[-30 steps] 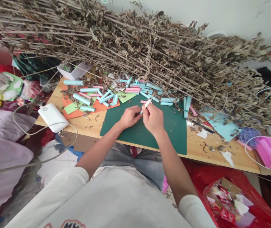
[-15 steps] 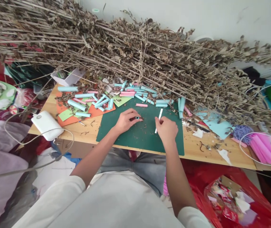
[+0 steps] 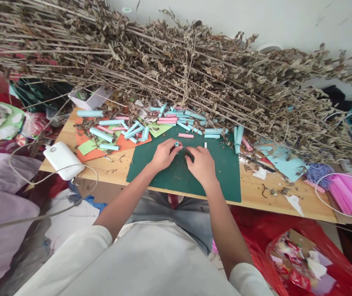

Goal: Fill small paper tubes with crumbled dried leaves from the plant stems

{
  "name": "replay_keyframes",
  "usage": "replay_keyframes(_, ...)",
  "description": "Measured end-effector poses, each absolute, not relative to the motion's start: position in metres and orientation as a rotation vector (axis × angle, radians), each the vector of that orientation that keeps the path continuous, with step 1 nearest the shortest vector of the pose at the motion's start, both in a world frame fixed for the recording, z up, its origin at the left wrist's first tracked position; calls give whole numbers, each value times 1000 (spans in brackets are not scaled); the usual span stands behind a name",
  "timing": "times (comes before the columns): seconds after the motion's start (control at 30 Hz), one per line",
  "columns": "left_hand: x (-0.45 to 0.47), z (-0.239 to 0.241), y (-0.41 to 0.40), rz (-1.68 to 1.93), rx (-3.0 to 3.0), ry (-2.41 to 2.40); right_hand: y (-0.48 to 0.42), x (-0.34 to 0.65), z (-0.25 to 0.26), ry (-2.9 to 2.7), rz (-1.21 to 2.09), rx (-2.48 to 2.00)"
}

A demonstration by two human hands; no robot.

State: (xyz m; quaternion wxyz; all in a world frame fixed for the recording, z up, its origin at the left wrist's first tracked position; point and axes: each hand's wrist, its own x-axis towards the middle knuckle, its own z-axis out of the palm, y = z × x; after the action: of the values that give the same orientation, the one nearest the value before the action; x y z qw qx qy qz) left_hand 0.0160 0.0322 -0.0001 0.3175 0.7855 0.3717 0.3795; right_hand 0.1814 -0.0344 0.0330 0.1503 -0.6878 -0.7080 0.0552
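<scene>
My left hand [image 3: 164, 155] is closed around a small light-blue paper tube [image 3: 176, 144], its open end facing up between the fingers. Close by on the right, my right hand [image 3: 202, 164] is bent with thumb and forefinger near each other, the tips beside dark dried leaf bits [image 3: 185, 150]. The end of a white stick [image 3: 206, 145] pokes out past its knuckles; the rest is hidden by the hand, which appears to keep hold of it. Both hands are over a green cutting mat [image 3: 225, 181] scattered with crumbs.
Several blue tubes [image 3: 101, 135] and pink tubes [image 3: 185, 135] lie beyond the mat. Dried leafy stalks [image 3: 163, 61] heap along the back. A white power bank [image 3: 63, 159] with a cable lies left on the wooden table [image 3: 114, 172]. At right are a pen [image 3: 260, 164] and a red bag [image 3: 256, 234] below.
My right hand has moved left towards my left hand, and the white stick is now mostly hidden. The tube in my left hand has tipped more upright.
</scene>
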Motion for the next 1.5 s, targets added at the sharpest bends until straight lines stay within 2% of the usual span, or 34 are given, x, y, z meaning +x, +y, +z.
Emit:
replay_keyframes(0.17, 16, 1, 31, 973, 2086, 973, -28, 180, 25, -2048, 184, -2000)
replay_keyframes(0.43, 16, -2, 31, 917, 2177, 858, -39, 177, 45, -1446, 386, -1634)
replay_keyframes(0.57, 15, -3, 32, 928, 2209, 827, -38, 167, 57, -1480, 392, -1541)
replay_keyframes(1.5, 16, -8, 33, 876, 2248, 840, -32, 169, 47, -1686, 342, -1577)
